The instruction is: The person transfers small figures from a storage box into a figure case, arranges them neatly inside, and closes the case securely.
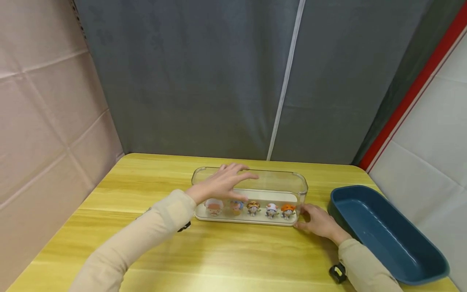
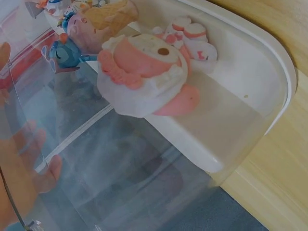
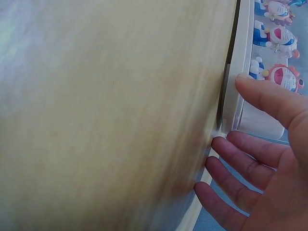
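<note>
A long clear display box with a white base stands mid-table. Inside, several small figurines stand in a row. At the left end is a pink and white figurine. A blue figurine with an ice cream cone comes after it, and an orange-headed one stands at the right end. My left hand, fingers spread, reaches across the box's upper part and overlaps it in the head view. At the right end, my right hand touches the base's front corner with its thumb, the other fingers extended beside the end.
A deep blue oblong basin stands on the table's right side, close to my right forearm. The yellow wood table meets a grey curtain at the back. Pale cloth walls flank both sides.
</note>
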Motion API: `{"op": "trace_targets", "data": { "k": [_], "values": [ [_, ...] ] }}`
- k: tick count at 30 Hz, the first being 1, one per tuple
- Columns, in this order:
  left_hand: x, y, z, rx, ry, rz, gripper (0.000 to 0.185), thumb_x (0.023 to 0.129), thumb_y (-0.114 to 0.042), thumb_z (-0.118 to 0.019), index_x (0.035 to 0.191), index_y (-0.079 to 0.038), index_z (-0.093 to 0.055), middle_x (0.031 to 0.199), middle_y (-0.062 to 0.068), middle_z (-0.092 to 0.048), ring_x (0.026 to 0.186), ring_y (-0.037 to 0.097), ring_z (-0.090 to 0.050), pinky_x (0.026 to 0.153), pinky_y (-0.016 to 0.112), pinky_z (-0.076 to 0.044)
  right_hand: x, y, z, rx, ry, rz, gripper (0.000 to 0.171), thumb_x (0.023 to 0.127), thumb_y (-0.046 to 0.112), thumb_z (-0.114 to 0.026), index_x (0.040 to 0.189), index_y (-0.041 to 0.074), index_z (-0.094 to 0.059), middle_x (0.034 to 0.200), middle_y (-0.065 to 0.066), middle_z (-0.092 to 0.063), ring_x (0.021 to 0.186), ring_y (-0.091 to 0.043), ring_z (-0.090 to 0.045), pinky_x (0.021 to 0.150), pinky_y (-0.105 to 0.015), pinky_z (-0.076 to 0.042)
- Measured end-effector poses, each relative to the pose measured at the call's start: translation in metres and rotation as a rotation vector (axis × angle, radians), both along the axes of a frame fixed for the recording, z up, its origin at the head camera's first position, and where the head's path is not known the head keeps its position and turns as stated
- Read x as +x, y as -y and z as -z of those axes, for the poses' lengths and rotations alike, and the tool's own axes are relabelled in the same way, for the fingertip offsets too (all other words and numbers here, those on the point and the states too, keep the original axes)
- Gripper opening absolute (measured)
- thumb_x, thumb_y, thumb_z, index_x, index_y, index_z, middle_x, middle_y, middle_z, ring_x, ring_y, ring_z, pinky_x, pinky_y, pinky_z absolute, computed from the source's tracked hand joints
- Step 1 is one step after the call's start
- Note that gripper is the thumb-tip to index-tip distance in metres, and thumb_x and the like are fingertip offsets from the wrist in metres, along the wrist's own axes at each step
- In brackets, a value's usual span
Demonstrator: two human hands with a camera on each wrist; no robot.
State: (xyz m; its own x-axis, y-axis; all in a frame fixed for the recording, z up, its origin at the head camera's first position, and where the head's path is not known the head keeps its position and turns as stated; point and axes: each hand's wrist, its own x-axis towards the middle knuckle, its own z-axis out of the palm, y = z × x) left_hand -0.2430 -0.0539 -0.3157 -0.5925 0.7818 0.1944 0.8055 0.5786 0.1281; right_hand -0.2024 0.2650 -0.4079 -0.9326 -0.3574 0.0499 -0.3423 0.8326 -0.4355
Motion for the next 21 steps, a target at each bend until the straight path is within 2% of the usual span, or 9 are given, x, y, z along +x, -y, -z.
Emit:
{"op": "trace_targets", "data": {
  "k": [7,13,17,21],
  "values": [
    [0.003,0.001,-0.001,-0.030,0.000,-0.019,0.068,0.074,-0.053,-0.062,0.133,-0.030,-0.037,0.137,0.007,-0.029,0.122,0.024,-0.027,0.093,0.047,-0.026,-0.001,0.000,0.001,0.005,0.003,-0.009,0.040,0.070,0.033,-0.073,0.097,0.008,-0.057,0.094,-0.004,-0.056,0.087,-0.024,-0.052,0.075,-0.043,-0.044],
    [0.010,0.006,0.000,-0.049,-0.077,-0.049,0.074,0.074,-0.062,-0.054,0.137,-0.030,-0.031,0.144,0.007,-0.016,0.128,0.026,-0.017,0.097,0.058,-0.015,0.001,0.001,-0.002,0.013,0.015,-0.007,0.041,0.071,0.035,-0.072,0.099,0.008,-0.057,0.096,-0.004,-0.056,0.091,-0.026,-0.052,0.076,-0.045,-0.043],
    [0.017,0.019,0.001,0.020,-0.158,-0.110,0.073,0.078,-0.063,-0.047,0.138,-0.027,-0.028,0.146,0.005,-0.009,0.131,0.023,-0.007,0.097,0.059,-0.010,0.005,0.002,-0.009,0.039,0.028,0.012,0.050,0.072,0.037,-0.070,0.108,0.004,-0.055,0.103,-0.010,-0.056,0.096,-0.030,-0.051,0.077,-0.049,-0.043],
    [0.025,0.039,0.002,0.128,-0.218,-0.195,0.068,0.083,-0.058,-0.044,0.138,-0.020,-0.030,0.146,0.005,-0.006,0.131,0.023,-0.002,0.096,0.060,-0.008,0.011,0.001,-0.021,0.073,-0.004,0.035,0.061,0.076,0.036,-0.067,0.119,-0.003,-0.049,0.113,-0.019,-0.053,0.104,-0.039,-0.046,0.077,-0.055,-0.040]
  ]
}}
